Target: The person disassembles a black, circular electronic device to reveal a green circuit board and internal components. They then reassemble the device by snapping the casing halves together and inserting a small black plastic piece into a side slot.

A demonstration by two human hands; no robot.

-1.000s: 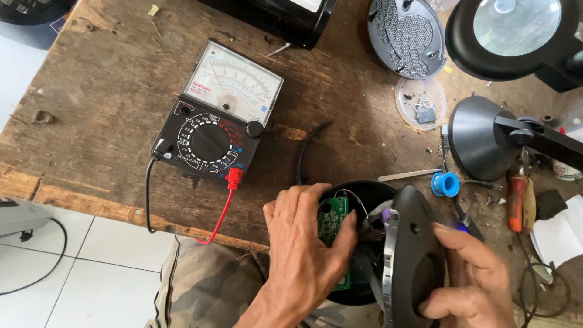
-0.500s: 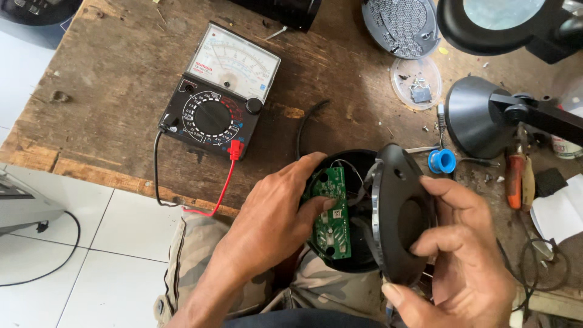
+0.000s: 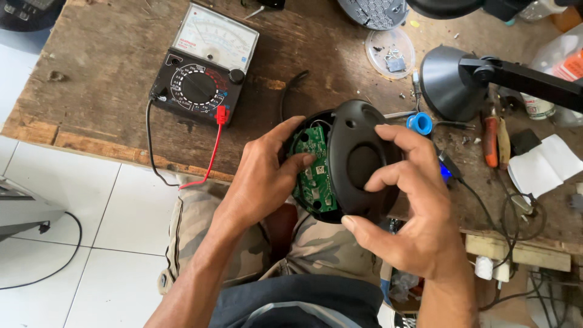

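Fingers (image 3: 285, 164) of both hands clamped around black housing (image 3: 364, 158), circuit board (image 3: 316, 170) exposed beyond table edge (image 3: 121, 152).

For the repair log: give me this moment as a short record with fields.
setting: worn wooden workbench over a white tiled floor
left hand: fingers on the green circuit board inside the opened black casing
right hand: grip on the black oval cover, tilted up off the casing
nearby: analog multimeter with a red lead, blue solder spool, black lamp head
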